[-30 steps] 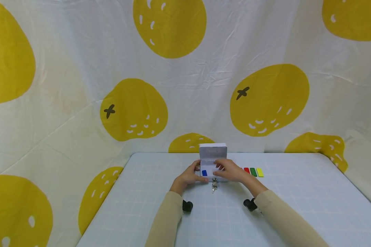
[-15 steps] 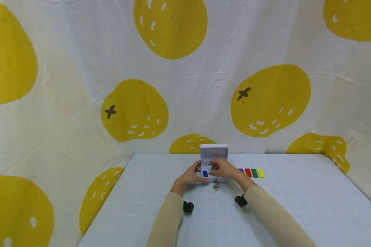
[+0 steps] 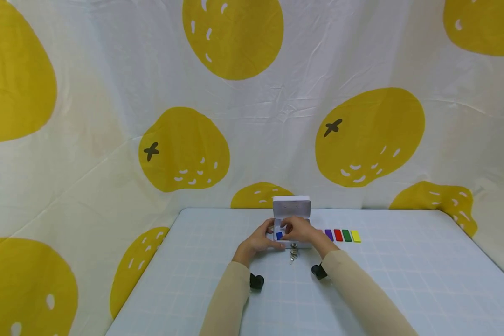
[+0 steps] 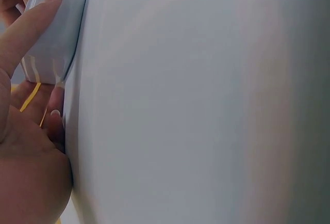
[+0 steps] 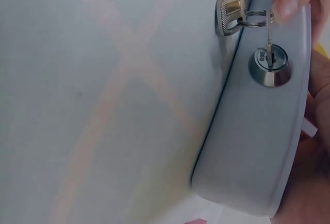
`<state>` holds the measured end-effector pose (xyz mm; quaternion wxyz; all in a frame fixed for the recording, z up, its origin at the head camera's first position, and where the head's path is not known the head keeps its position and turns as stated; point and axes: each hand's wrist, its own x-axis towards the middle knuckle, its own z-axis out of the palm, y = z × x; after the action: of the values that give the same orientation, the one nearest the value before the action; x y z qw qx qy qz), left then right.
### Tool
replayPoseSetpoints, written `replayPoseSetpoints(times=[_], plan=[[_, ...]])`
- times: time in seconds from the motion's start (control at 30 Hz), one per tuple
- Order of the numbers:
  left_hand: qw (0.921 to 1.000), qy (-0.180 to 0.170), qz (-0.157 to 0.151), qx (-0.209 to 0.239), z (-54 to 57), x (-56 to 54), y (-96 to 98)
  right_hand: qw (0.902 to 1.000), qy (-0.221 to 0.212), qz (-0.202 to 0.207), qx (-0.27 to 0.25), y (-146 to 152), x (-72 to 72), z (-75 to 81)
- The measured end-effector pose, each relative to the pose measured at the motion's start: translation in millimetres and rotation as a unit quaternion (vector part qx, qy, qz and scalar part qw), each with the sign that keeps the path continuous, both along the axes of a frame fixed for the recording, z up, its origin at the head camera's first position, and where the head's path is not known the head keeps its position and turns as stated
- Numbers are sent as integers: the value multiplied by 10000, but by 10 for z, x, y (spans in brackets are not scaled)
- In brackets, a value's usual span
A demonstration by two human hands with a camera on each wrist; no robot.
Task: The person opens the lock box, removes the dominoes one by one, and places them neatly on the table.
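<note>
A small white lockbox (image 3: 291, 208) stands on the table with its lid up. My left hand (image 3: 258, 239) grips its left side, thumb on the front wall and the other fingers around the side, as the left wrist view shows on the box wall (image 4: 54, 43). Inside lies a blue block (image 3: 279, 236). Over the box interior is my right hand (image 3: 299, 228), fingers curled; in the right wrist view a small white block (image 5: 309, 127) pokes out between them, mostly hidden. A key sits in the front lock (image 5: 269, 66), with a second key (image 5: 230, 10) hanging from the ring.
Right of the box lies a row of flat blocks: a purple block (image 3: 329, 234), a red block (image 3: 338, 235), a green block (image 3: 347, 235) and a yellow block (image 3: 355, 235). A pink block (image 5: 196, 221) is partly hidden. A patterned curtain (image 3: 252, 140) hangs behind the table (image 3: 386, 270).
My right hand has moved left within the box, toward the blue block, and its fingers have drawn closer together. More of the block row is uncovered. My left hand keeps its grip.
</note>
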<state>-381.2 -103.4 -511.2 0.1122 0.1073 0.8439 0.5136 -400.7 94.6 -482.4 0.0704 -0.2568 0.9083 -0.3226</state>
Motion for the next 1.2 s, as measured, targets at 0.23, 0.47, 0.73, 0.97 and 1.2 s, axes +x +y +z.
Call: replayPoseSetpoints(times=[0.23, 0.47, 0.73, 0.97, 1.2], plan=[[10000, -6, 27, -13, -1, -8, -1, 9999, -18, -128, -5, -43, -9, -30], [10000, 19, -4, 14, 6, 0, 3, 9996, -86, -276, 3, -64, 8, -26], [10000, -14, 19, -27, 25, 35, 12, 9993, -175, -333, 1, -85, 45, 7], [10000, -16, -37, 38, 10, 17, -3, 9996, 5, -287, 22, -118, 62, 13], [9999, 47, -108, 109, 7, 0, -6, 9992, 58, -379, 60, -129, 31, -27]])
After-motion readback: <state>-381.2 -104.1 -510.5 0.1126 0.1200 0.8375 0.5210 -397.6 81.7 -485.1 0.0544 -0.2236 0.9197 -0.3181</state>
